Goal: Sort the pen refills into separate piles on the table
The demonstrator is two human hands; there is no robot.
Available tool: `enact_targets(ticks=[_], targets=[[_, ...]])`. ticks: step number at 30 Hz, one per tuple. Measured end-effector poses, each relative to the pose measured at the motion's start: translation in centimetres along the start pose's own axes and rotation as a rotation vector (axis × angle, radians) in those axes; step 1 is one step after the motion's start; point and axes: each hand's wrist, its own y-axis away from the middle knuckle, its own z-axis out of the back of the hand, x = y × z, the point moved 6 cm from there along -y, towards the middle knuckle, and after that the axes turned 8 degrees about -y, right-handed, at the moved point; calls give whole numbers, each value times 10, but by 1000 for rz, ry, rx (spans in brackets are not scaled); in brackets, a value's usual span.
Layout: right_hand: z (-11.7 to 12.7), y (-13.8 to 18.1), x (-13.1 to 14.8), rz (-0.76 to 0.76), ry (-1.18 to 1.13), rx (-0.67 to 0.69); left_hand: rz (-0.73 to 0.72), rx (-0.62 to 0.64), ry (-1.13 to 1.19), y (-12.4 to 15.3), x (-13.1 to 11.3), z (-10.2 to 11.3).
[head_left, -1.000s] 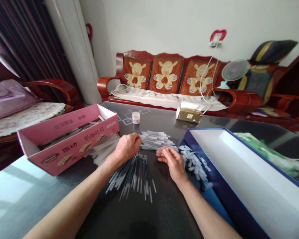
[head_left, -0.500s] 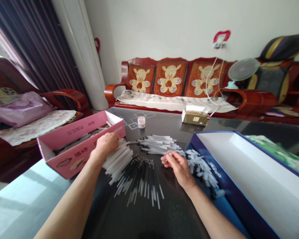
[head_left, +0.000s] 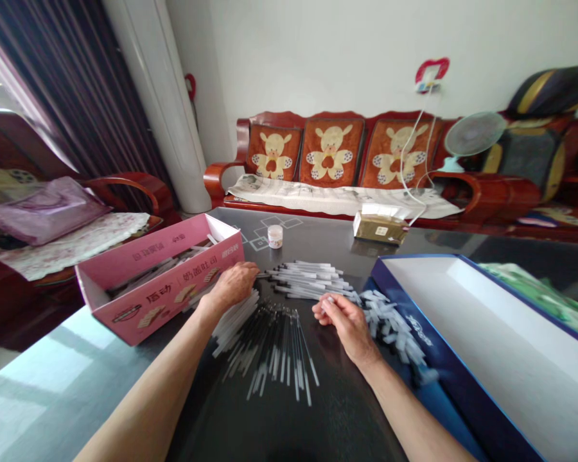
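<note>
On the dark glass table my left hand [head_left: 232,284] lies palm down, fingers curled over the pile of clear pen barrels [head_left: 234,314] next to the pink box [head_left: 158,282]. What the fingers hold is hidden. My right hand [head_left: 343,317] rests closed, pinching a small clear pen cap at the edge of the heap of caps [head_left: 390,324]. Between the hands spread several dark ink refills [head_left: 277,343]. A row of assembled pens [head_left: 308,279] lies just beyond the hands.
An open blue box with a white inside [head_left: 486,340] stands at the right. A small white jar [head_left: 275,235] and a tissue box [head_left: 380,224] sit farther back. Behind the table stands a red wooden sofa [head_left: 347,160]; a fan [head_left: 472,135] at its right.
My left hand went from the middle out to the pink box, then came back a little onto the clear barrels. The right hand stayed at the caps. The view shifted slightly.
</note>
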Motion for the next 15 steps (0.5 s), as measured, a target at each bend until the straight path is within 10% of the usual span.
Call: enact_targets(ticks=[7, 15], targets=[[0, 0, 0, 11, 23, 17, 23, -38, 28, 0, 3, -1], [5, 2, 25, 224, 404, -88, -183, -348, 101, 2, -51, 25]])
